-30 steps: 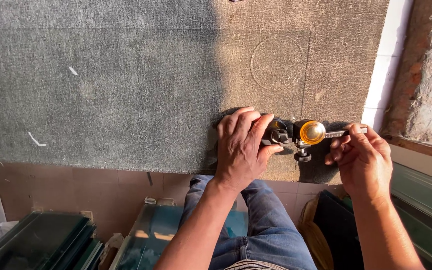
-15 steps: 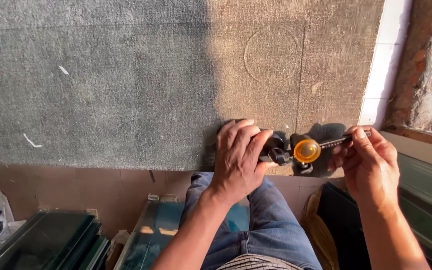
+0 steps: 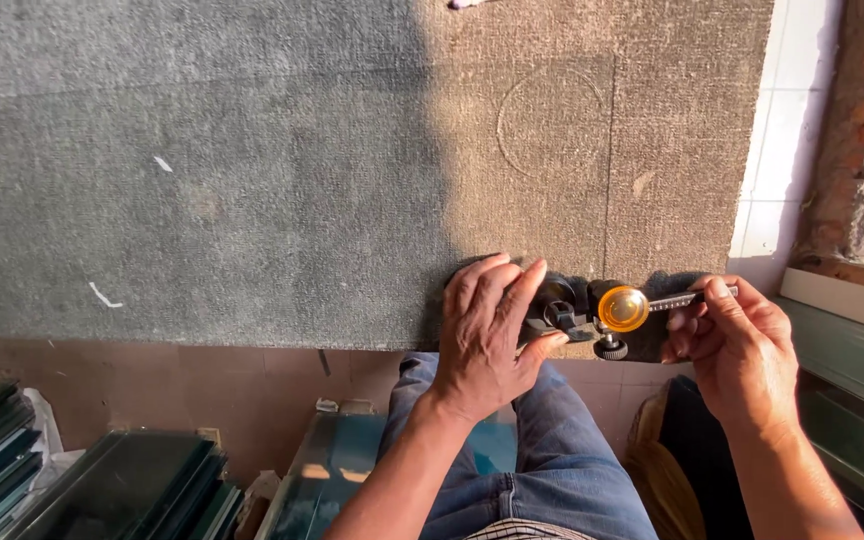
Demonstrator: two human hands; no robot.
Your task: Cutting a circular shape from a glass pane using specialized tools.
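A: Slid a bit left along the bench's near edge since 1 s ago – both hands and the circle cutter w/ them. Grip looks unchanged, so just repositioning, I'd say.

B: Fingers?

A: Left hand spread flat, pressing the cutter's black base. Right hand – fingers pinched together on the bar's end. Amber knob sits between the hands. Glass sheets stacked below the bench, near-left.

Your work table was covered with a grey felt-like carpet, half in shadow. On it near the front edge lay a black circle-cutting tool with an amber knob.
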